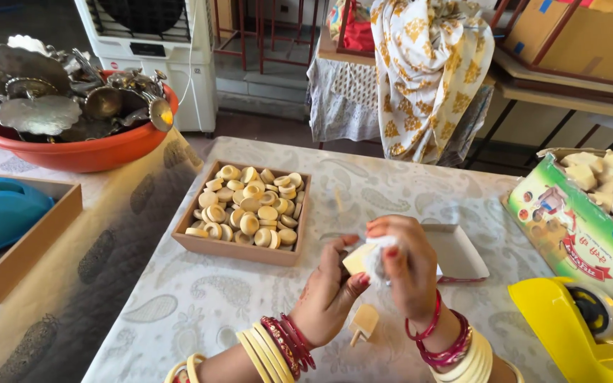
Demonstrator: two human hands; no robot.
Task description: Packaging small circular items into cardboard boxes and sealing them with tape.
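Both hands are up just in front of the wooden tray point(241, 250) of round pieces: left hand point(329, 298) pinches a pale wood block point(357, 259), right hand point(407, 266) has fingers point(395, 257) closed on a white wad against it. Imo keep the block gripped firm w/ the left & rub evenly, bc a loose hold looks likely to let it twist.

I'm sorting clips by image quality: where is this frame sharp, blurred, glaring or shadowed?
Head view: the wooden tray of pale round pieces is sharp; the right hand is slightly motion-blurred around the white wrap, the left hand clearer; sunlight glints on the metal pieces in the red tub; a dark shadow band crosses the tablecloth at left.
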